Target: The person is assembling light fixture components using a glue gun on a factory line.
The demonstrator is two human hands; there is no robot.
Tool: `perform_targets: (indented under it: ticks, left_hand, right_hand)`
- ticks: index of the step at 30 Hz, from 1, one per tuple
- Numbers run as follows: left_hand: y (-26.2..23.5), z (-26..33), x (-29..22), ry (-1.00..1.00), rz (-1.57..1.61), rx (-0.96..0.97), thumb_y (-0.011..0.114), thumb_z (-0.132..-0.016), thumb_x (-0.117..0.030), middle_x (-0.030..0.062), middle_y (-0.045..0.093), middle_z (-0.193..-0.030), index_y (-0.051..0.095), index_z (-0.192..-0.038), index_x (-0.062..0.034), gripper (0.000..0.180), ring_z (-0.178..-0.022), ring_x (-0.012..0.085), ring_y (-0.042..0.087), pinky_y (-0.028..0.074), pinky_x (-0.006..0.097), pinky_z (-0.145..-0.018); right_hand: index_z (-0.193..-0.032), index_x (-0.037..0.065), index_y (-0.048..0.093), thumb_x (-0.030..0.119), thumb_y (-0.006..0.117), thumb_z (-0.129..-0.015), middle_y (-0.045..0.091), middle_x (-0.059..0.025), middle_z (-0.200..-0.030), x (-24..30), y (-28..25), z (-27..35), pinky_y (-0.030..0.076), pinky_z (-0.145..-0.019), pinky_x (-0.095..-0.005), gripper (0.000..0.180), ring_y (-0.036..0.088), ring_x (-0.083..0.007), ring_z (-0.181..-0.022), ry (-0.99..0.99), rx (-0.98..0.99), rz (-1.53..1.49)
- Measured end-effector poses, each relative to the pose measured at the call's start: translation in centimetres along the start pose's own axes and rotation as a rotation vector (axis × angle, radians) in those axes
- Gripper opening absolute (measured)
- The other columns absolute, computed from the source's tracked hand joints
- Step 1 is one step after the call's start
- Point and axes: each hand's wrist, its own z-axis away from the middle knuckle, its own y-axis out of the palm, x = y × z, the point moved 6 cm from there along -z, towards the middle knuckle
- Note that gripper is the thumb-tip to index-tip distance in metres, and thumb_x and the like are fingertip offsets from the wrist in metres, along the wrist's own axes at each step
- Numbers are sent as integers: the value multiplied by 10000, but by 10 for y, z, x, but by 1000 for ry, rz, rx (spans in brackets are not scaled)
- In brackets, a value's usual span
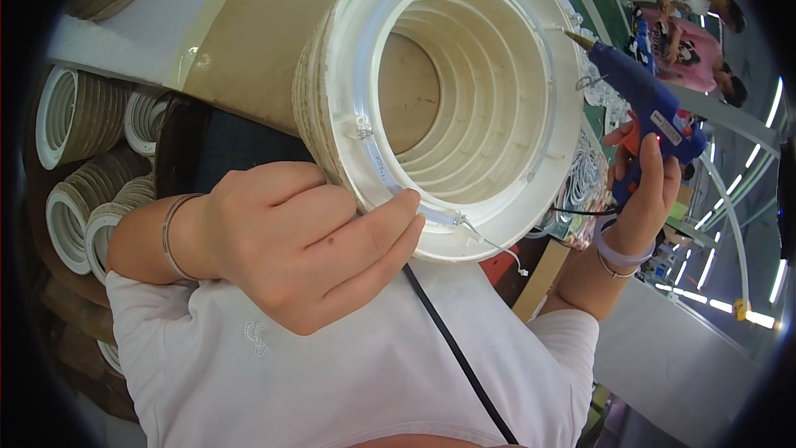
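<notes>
A stack of round white plastic rings (489, 236) stands in front of me, its round opening facing up. Along the top ring's face runs a clear light strip (377, 158) with thin wires at its joints. Fingers closed, my left hand (311, 241) presses the strip down at the near left rim; its fingertips rest on the strip. On the right, my right hand (651, 174) grips a blue hot glue gun (643, 95) with an orange trigger. The gun's nozzle points at the ring's far right rim. A short wire with a small white plug (522, 271) hangs over the near rim.
More stacked rings (70, 228) lie at the left. Brown cardboard (249, 58) covers the table under the stack. Bundled white wires (584, 178) and clear parts (609, 104) lie at the right. A black cord (456, 344) crosses my shirt. Two people (688, 46) sit farther off.
</notes>
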Motion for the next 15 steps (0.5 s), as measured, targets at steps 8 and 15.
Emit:
perform_targets:
  ticks: [8, 15]
  left_hand:
    - [1, -1, -1, 12, 10, 65, 648, -667, -162, 97, 634, -789, 625, -780, -3, 197, -472, 76, 419, 299, 193, -430]
    - [2, -1, -2, 28, 7, 91, 650, -669, -163, 106, 635, -803, 623, -789, 0, 204, -467, 78, 409, 309, 192, -432]
  right_hand:
    - [-916, -17, 540, 195, 489, -848, 593, -94, -731, -12, -11, 18, 310, -449, -171, 228, 418, -56, -501, 52, 13, 43]
    - [-928, -16, 533, 186, 484, -848, 590, -90, -714, -19, -25, 33, 304, -447, -173, 223, 410, -51, -493, 110, -43, 112]
